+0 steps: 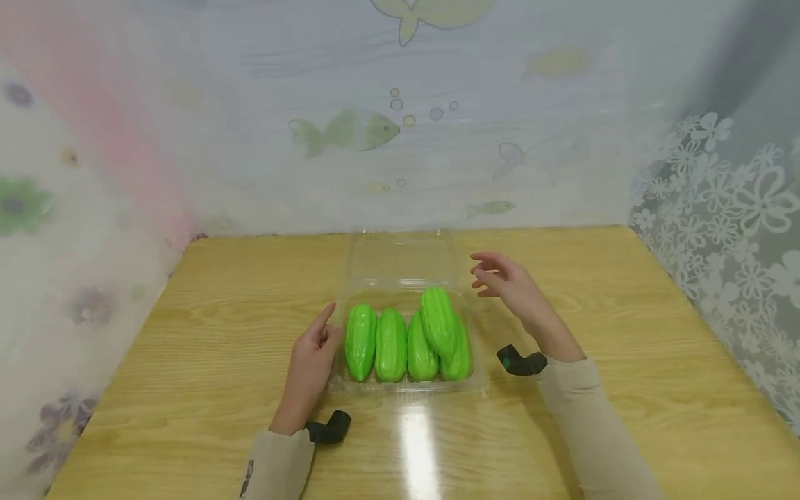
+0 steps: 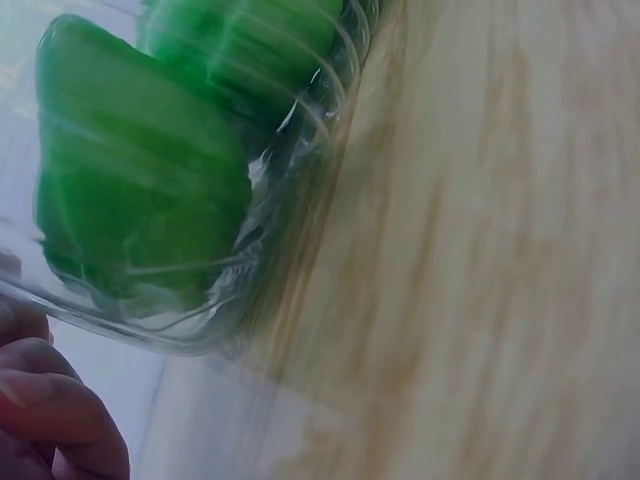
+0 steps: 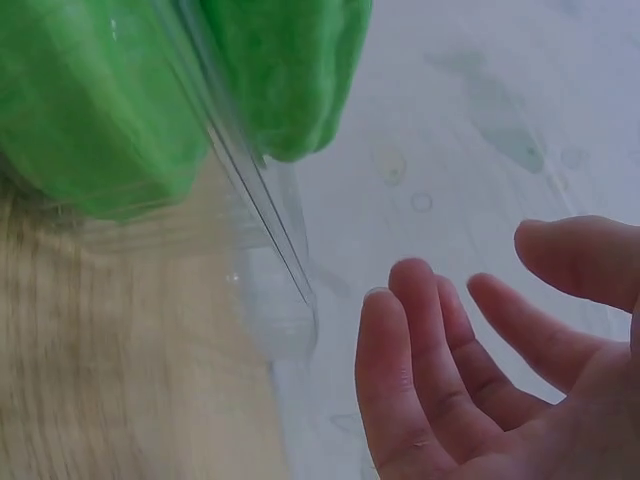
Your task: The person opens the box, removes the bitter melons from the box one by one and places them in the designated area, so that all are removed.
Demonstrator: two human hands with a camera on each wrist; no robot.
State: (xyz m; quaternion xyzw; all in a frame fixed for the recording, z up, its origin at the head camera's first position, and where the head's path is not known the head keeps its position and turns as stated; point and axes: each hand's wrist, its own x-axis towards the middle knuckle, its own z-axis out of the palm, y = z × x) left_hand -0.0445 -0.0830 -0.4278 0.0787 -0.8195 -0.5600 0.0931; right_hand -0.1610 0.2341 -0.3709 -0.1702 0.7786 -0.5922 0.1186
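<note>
A clear plastic clamshell container (image 1: 406,386) lies on the table with its lid (image 1: 403,258) raised at the back. Several bright green, ribbed, gourd-like pieces (image 1: 391,347) fill it side by side; one piece (image 1: 439,321) lies across two others at the right. At the left rim, my left hand (image 1: 311,357) holds the container's edge, index finger extended and other fingers curled. The right hand (image 1: 509,285) hovers just off the container's right back corner, with bent, spread fingers and nothing between them. In the right wrist view, its fingertips (image 3: 410,275) stand apart from the plastic rim (image 3: 262,200).
The wood-grain table (image 1: 225,298) reaches back to a pale curtain (image 1: 237,139) printed with fish. Flower-patterned sheeting (image 1: 719,201) hangs at the right. Black wrist-worn devices (image 1: 331,428) stick out from both sleeves near the container.
</note>
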